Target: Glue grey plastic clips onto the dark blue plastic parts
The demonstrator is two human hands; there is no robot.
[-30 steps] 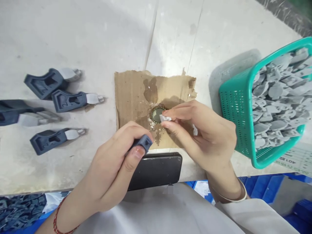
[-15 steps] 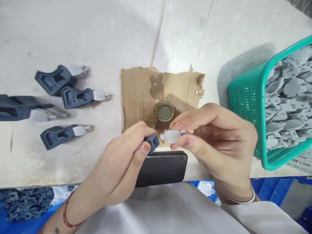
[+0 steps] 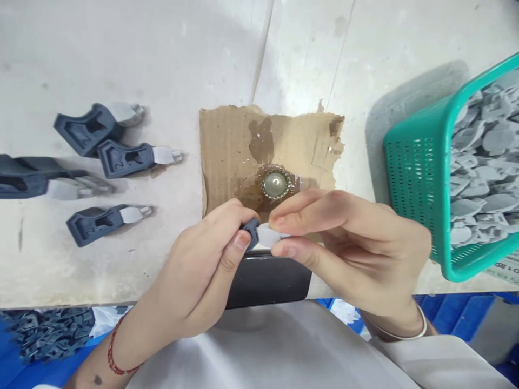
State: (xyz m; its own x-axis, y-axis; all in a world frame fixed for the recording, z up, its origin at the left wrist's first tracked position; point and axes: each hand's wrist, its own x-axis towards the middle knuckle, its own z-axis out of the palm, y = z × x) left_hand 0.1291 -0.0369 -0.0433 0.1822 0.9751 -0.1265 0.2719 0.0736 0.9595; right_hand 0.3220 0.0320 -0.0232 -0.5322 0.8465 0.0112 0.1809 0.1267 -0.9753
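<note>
My left hand [image 3: 211, 265] is closed around a dark blue-grey plastic part [image 3: 252, 233], and only its end shows past the thumb. Between thumb and fingers, my right hand [image 3: 348, 248] pinches a light grey plastic piece [image 3: 268, 235]. The two parts meet end to end; how deep the grey one sits inside the dark one is hidden. Just beyond the hands, a bottle cap [image 3: 275, 183] with shiny liquid in it lies on a piece of cardboard [image 3: 227, 146]. Below the held parts is a black phone [image 3: 271, 281], partly covered by my left hand.
Several joined dark-and-grey pieces [image 3: 127, 160] lie on the table at left. A green basket [image 3: 413, 178] full of grey pieces stands at right. Under the table edge at lower left, a heap of dark parts [image 3: 51, 332] sits in a blue bin.
My right hand has moved left, bringing the grey piece from a small gap into contact with the dark part's end. My left hand has stayed nearly still.
</note>
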